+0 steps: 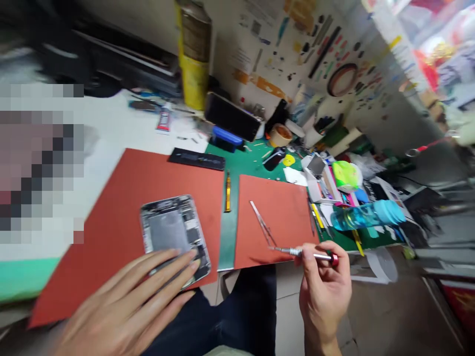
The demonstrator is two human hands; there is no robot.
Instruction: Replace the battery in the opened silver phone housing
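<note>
Your left hand lay open and flat over the opened phone — your right hand gripped the screwdriver, its tip just beside the tweezers.

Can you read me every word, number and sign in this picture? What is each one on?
No words or numbers are clear enough to read.
Small tube: marks too blurred to read.
Wall: faint print and a code-like square, too small to read.
Yellow can: no letters I can make out.
Opened phone: any tiny marks inside are too small to read.
</note>
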